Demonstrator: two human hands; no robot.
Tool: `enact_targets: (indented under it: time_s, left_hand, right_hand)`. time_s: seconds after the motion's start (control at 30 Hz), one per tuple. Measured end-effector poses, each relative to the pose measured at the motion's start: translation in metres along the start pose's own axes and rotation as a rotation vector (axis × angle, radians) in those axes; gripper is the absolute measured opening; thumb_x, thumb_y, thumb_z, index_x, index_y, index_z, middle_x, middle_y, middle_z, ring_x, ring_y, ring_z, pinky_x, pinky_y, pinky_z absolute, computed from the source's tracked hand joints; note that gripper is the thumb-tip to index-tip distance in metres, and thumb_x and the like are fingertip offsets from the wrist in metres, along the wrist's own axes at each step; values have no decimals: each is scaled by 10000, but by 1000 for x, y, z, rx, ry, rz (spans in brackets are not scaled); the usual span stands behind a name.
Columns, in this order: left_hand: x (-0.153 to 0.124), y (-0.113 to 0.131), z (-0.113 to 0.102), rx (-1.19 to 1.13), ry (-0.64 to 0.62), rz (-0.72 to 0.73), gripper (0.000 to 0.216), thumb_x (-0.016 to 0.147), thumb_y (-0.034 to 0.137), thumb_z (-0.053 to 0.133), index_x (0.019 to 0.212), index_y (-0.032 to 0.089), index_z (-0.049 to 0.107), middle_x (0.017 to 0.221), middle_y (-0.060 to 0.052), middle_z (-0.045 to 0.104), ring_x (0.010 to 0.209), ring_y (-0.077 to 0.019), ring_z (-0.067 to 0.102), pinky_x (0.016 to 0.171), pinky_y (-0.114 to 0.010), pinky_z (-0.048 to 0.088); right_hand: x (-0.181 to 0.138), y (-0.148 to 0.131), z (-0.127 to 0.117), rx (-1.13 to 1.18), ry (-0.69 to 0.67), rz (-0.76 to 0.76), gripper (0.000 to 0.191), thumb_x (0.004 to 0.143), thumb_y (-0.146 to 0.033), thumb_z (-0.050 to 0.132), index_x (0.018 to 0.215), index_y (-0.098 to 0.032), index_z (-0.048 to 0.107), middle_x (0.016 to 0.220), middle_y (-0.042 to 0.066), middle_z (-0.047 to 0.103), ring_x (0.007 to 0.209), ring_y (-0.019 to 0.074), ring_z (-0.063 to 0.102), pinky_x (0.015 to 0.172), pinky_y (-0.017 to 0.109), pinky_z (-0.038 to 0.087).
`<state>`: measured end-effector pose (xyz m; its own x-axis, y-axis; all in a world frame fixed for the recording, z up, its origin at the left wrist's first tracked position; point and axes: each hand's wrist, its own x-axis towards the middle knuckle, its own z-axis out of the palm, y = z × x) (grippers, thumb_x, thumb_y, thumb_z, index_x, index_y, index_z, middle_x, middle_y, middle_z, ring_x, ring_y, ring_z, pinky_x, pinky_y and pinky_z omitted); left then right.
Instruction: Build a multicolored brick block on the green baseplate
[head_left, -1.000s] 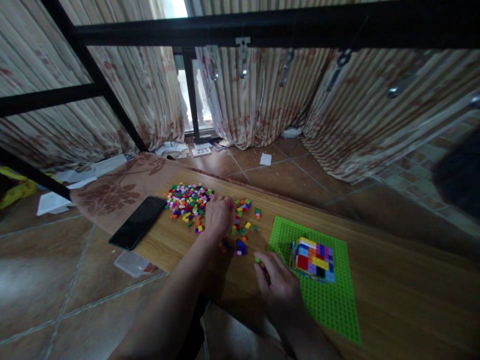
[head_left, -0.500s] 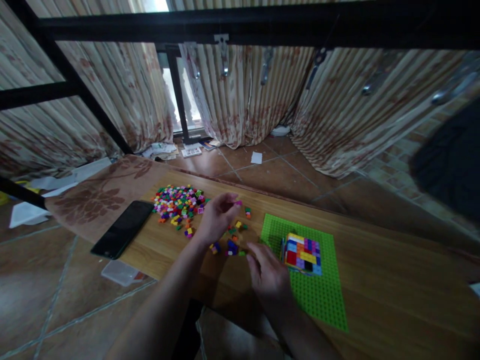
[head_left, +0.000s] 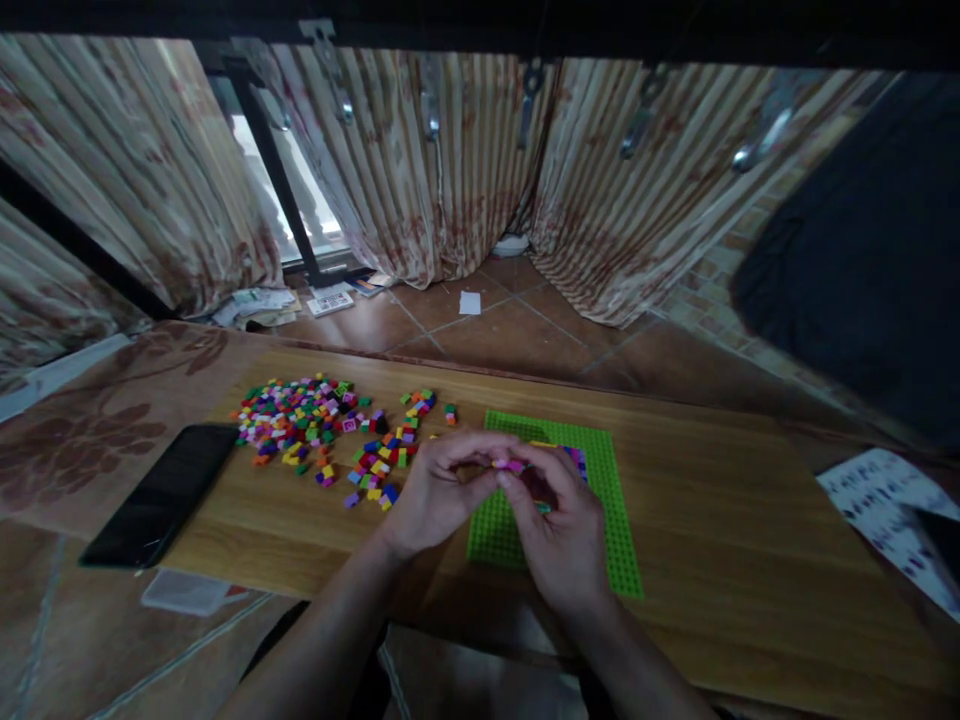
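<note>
My left hand (head_left: 442,490) and my right hand (head_left: 559,525) meet with fingertips together over the near part of the green baseplate (head_left: 619,540). Between them they pinch small pink and purple toy bricks (head_left: 510,466); the exact number is hidden by the fingers. Behind my right hand the multicoloured brick block (head_left: 577,460) sits on the baseplate, mostly covered by the hand. Left of my left hand lie scattered loose bricks (head_left: 379,462) in several colours.
A large pile of small bricks (head_left: 285,415) covers the left of the wooden table (head_left: 720,520). Beside it lies a black phone (head_left: 161,495). A clear plastic container (head_left: 187,592) is below the table's front edge. Printed sheets (head_left: 885,510) lie at the right.
My left hand has moved right, away from the loose bricks, and now meets my right hand above the baseplate. The view has swung to the right.
</note>
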<state>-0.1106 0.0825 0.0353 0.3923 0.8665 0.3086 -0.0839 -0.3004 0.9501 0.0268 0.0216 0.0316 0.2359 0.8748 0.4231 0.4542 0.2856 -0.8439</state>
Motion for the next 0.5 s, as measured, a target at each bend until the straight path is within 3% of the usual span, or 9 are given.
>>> enact_targets:
  time_s: [0.13, 0.23, 0.37, 0.5]
  left_hand:
    - [2, -1, 2, 85, -2, 26, 269, 812, 194, 745, 1080, 174, 733, 883, -43, 766, 827, -149, 714, 830, -263, 579]
    - [3, -2, 2, 55, -13, 4, 216, 793, 177, 760, 1007, 165, 734, 867, -36, 772, 802, -137, 719, 798, -239, 584]
    - [4, 1, 2, 38, -62, -70, 116, 774, 190, 775, 876, 150, 734, 854, -47, 773, 792, -147, 724, 762, -236, 591]
    - [4, 4, 2, 7, -87, -122, 137, 756, 211, 792, 862, 145, 737, 801, -46, 762, 741, -144, 710, 722, -241, 591]
  right_hand:
    - [7, 2, -7, 48, -26, -24, 112, 914, -243, 634, 992, -243, 714, 926, 29, 710, 850, 164, 674, 748, 303, 561]
    - [10, 2, -13, 27, -43, -69, 112, 917, -225, 631, 957, -246, 734, 898, 26, 726, 842, 162, 685, 747, 296, 559]
    - [14, 4, -22, -14, -166, -123, 131, 923, -217, 621, 937, -251, 746, 863, 23, 732, 808, 160, 688, 730, 291, 559]
    - [19, 8, -31, -36, -269, -172, 129, 932, -214, 613, 943, -243, 739, 881, 27, 735, 819, 165, 689, 751, 310, 563]
